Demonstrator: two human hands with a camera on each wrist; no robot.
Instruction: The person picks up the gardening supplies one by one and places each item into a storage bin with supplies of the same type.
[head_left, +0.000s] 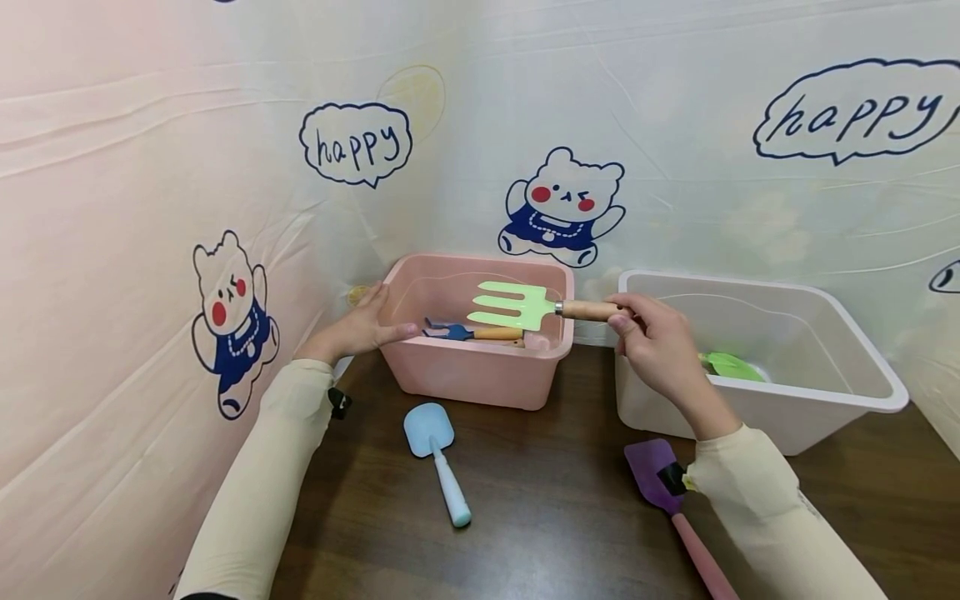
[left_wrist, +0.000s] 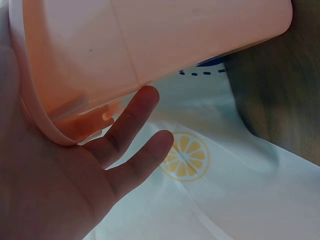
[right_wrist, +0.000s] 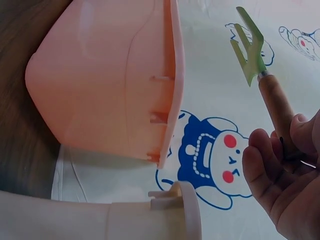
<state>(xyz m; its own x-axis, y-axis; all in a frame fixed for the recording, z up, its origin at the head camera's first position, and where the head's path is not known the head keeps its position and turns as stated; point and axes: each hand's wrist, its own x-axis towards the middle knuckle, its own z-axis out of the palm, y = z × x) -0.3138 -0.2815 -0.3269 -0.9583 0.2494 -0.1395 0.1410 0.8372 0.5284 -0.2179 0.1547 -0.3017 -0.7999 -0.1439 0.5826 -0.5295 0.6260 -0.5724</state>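
Note:
My right hand pinches the wooden handle of a light green hand fork near its end. The fork is level above the pink bin, tines toward the left. In the right wrist view the fork shows beside the bin's rim. At the bin's left end rests my left hand, fingers extended along the outside and thumb at the front rim. Inside the pink bin lies a dark blue hand cultivator with an orange-yellow handle, partly over another handle.
A white bin stands to the right, holding a green leaf-shaped piece. On the brown table lie a light blue shovel and a purple shovel with a pink handle, near my right sleeve. Printed sheeting hangs behind and left.

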